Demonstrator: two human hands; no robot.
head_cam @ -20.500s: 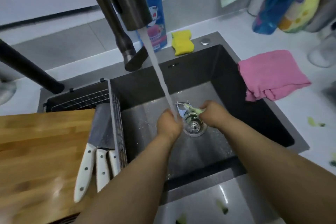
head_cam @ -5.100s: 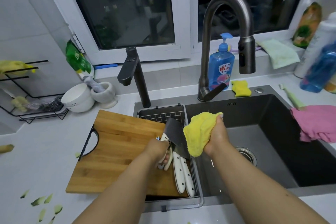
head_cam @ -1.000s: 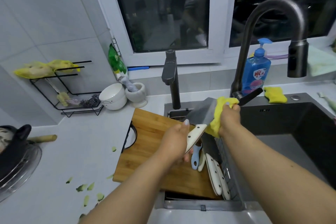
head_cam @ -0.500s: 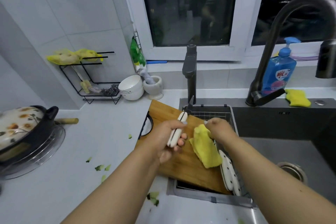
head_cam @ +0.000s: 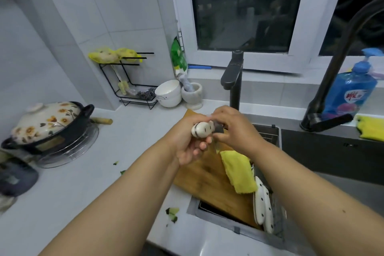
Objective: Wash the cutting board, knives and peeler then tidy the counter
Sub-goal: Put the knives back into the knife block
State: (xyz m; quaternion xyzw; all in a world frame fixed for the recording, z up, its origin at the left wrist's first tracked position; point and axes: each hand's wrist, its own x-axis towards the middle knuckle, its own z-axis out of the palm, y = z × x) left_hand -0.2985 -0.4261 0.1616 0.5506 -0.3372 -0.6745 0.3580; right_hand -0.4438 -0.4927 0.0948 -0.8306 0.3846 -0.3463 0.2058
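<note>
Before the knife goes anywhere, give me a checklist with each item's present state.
1. Left hand has a grip on the white-handled knife: ok.
2. Right hand at the blade end: ok; whether fingers are off the edge: cannot tell.
3. Blade clean: cannot tell, hidden by the hands.
4. Yellow cloth set down on the wooden cutting board: ok.
5. Green scraps off the white counter: not ok.

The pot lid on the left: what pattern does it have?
Cream with yellow-orange flowers and dark leaves, on the pot lid; seen in the head view.
</note>
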